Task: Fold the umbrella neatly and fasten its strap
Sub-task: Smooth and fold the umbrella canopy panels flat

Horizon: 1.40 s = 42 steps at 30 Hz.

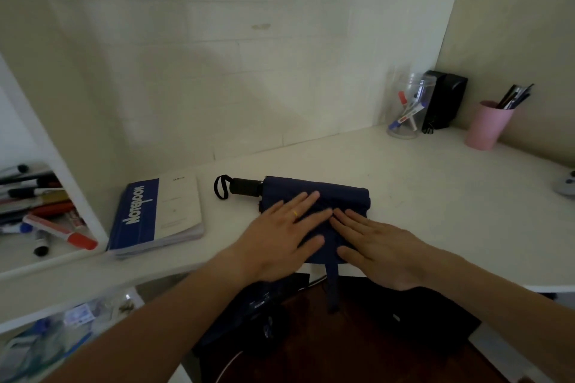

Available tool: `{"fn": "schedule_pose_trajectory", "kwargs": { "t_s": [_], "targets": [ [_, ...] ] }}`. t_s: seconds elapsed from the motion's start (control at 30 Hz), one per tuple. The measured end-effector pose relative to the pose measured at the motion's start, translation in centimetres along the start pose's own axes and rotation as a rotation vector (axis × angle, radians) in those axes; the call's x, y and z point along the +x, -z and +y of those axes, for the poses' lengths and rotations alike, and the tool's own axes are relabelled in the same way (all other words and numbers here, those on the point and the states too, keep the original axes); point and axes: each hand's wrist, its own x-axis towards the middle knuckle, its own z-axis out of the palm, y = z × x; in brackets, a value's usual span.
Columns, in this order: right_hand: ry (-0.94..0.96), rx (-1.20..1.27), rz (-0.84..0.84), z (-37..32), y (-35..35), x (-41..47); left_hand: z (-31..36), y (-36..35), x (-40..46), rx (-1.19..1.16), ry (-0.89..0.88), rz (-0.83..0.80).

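Observation:
A navy folding umbrella (340, 196) lies flat on the white desk (435, 196), its black handle (245, 187) and wrist loop (221, 186) pointing left. My left hand (280, 238) presses flat on the left part of the canopy with straight fingers. My right hand (378, 247) presses flat on the right part, fingertips nearly meeting the left hand's. The umbrella's strap (332, 288) hangs loose over the desk's front edge between my wrists.
A blue and white notebook (155, 214) lies left of the umbrella. Markers fill a shelf (46, 221) at far left. A clear jar of pens (406, 106), a black speaker (443, 99) and a pink pen cup (487, 126) stand at the back right.

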Motion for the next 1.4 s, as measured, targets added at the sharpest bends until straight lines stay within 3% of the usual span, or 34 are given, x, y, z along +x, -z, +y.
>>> {"fn": "schedule_pose_trajectory", "kwargs": {
  "t_s": [0.07, 0.17, 0.2, 0.23, 0.33, 0.4, 0.63, 0.77, 1.1, 1.2, 1.3, 1.4],
  "targets": [
    [-0.010, 0.073, 0.079, 0.0, 2.3, 0.5, -0.7, -1.8, -0.4, 0.054, 0.015, -0.051],
    [-0.054, 0.261, 0.519, 1.2, 5.8, 3.6, -1.0, -2.3, -0.5, 0.072, 0.033, -0.071],
    [-0.073, 0.285, 0.562, 1.8, 6.5, 5.0, -0.9, -2.4, -0.5, 0.081, 0.032, -0.077],
    [-0.092, 0.301, 0.501, 2.4, 7.0, 6.3, -0.8, -2.5, -0.5, 0.087, 0.031, -0.077],
    [-0.123, 0.446, 0.085, 3.6, 7.3, 9.2, -0.8, -2.3, -0.5, 0.081, 0.028, -0.062],
    [-0.110, 0.519, -0.002, 4.2, 7.4, 9.9, -0.8, -2.2, -0.5, 0.093, 0.014, -0.046],
    [-0.042, 0.521, -0.056, 4.6, 8.0, 9.8, -0.9, -2.3, -0.5, 0.196, -0.064, 0.063],
    [-0.007, 0.324, 0.044, 4.6, 8.0, 9.7, -0.6, -1.9, 0.2, 0.171, -0.106, 0.067],
    [0.070, 0.250, -0.017, 6.7, 6.5, 7.1, 0.7, -2.0, 0.5, 0.086, -0.040, -0.133],
    [0.032, 0.372, -0.031, 6.6, 7.2, 7.7, 0.7, -1.9, 0.6, 0.082, -0.040, -0.155],
    [-0.011, 0.427, 0.006, 6.9, 7.4, 8.2, 0.7, -1.7, 0.5, 0.082, -0.059, -0.157],
    [-0.003, 0.323, 0.106, 7.0, 6.7, 7.9, 0.6, -1.5, 0.3, 0.062, -0.076, -0.160]
  ]
}}
